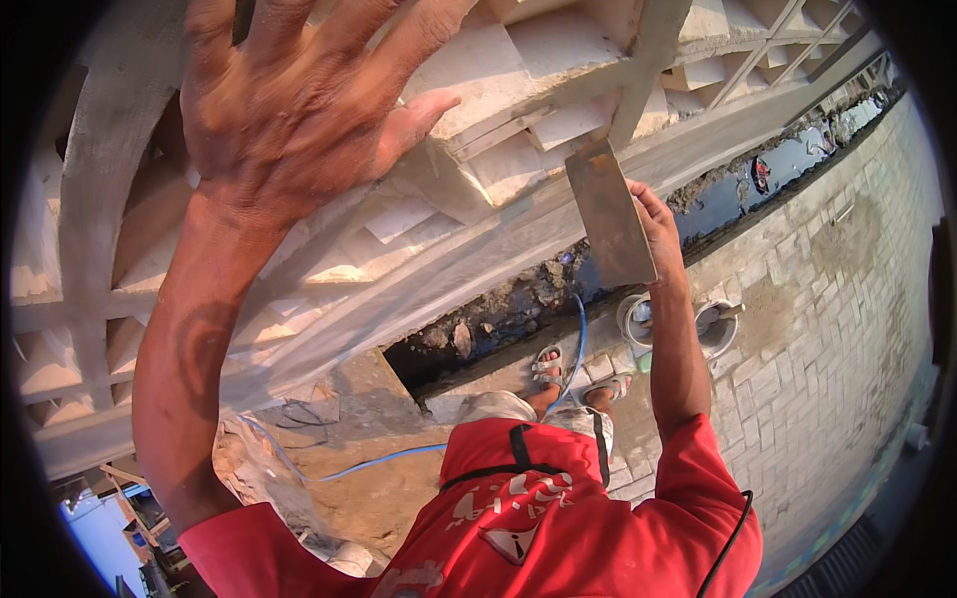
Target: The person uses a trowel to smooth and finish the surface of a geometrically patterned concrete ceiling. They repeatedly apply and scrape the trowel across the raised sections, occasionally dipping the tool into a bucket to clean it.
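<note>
My left hand (284,125) is raised with its fingers spread, against or just in front of a wall of grey-white hollow decorative blocks (558,45); whether the palm presses on it is hidden. In my right hand (658,234) is a plastering float (610,214), a flat rectangular plate with a brownish, stained face. My fingers grip behind its right edge, and its handle is hidden. The float stands near the wall's lower ledge (538,224), tilted with its face toward me.
Below the wall runs a ditch (459,344) with dark water and rubble. Two buckets (718,329) stand on the brick paving (797,399) by my right forearm. A blue hose (389,456) crosses the ground near my sandalled feet (547,371). Loose rubble lies at lower left.
</note>
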A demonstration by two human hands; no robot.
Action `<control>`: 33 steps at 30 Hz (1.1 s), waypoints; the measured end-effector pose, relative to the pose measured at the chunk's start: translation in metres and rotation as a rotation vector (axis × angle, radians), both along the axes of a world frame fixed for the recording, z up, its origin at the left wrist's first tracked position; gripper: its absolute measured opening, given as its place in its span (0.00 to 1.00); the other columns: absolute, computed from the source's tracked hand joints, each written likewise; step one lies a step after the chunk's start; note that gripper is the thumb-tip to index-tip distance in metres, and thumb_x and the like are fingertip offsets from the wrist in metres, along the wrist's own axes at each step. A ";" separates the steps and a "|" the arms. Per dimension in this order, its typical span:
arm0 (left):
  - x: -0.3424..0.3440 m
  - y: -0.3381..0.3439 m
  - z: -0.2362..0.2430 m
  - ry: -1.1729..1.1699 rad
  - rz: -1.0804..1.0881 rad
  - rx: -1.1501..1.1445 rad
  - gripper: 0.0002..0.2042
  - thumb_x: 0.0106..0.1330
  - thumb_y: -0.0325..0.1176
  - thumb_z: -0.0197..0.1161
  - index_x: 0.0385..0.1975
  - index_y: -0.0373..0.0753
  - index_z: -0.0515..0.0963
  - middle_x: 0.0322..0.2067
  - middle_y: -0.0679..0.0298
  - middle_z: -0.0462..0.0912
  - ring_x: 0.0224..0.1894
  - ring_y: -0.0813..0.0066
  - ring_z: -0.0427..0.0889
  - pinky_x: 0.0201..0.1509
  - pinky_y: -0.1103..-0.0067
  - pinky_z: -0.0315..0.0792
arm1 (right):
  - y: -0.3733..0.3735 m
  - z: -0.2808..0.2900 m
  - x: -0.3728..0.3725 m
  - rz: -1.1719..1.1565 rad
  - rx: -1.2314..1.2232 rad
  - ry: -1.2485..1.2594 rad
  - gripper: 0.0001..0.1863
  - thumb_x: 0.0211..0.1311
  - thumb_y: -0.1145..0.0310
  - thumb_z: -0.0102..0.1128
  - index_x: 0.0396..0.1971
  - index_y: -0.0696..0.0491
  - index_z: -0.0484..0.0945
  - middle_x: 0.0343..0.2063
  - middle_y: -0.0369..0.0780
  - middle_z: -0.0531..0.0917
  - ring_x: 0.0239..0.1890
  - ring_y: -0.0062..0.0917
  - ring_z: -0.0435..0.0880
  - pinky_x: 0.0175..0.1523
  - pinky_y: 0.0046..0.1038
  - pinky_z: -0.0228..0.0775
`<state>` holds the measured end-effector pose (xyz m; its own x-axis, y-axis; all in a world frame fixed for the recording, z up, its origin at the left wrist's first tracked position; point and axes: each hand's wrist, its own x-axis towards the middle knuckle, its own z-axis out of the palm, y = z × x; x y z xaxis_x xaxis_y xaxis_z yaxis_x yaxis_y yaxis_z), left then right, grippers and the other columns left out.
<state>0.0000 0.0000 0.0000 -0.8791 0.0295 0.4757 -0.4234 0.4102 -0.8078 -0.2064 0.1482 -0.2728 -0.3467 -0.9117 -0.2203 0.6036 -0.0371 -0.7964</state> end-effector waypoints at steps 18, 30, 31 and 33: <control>-0.007 0.012 0.004 -0.070 0.041 -0.052 0.24 0.62 0.59 0.38 0.49 0.54 0.71 0.59 0.67 0.64 0.65 0.53 0.54 0.70 0.60 0.34 | 0.001 -0.048 0.049 -0.027 -0.259 -0.247 0.25 0.59 0.64 0.59 0.54 0.58 0.65 0.43 0.35 0.76 0.40 0.16 0.76 0.43 0.20 0.71; 0.000 0.014 0.003 -0.066 0.197 -0.015 0.28 0.55 0.68 0.44 0.56 0.70 0.65 0.63 0.80 0.58 0.67 0.67 0.50 0.70 0.70 0.26 | -0.010 -0.060 0.057 -0.043 -0.263 -0.246 0.23 0.61 0.63 0.55 0.54 0.57 0.65 0.41 0.37 0.77 0.37 0.16 0.77 0.38 0.20 0.74; -0.001 0.013 0.002 -0.063 0.190 -0.013 0.28 0.55 0.68 0.44 0.56 0.70 0.65 0.63 0.80 0.57 0.67 0.66 0.50 0.70 0.70 0.26 | -0.011 -0.060 0.057 -0.048 -0.267 -0.246 0.23 0.61 0.63 0.55 0.54 0.57 0.65 0.41 0.37 0.77 0.37 0.16 0.77 0.38 0.20 0.74; -0.001 0.012 0.002 -0.062 0.188 -0.013 0.28 0.55 0.68 0.44 0.56 0.70 0.65 0.63 0.80 0.57 0.67 0.66 0.51 0.70 0.70 0.26 | -0.012 -0.059 0.058 -0.055 -0.248 -0.249 0.23 0.61 0.63 0.55 0.54 0.57 0.66 0.41 0.37 0.77 0.37 0.16 0.77 0.38 0.20 0.74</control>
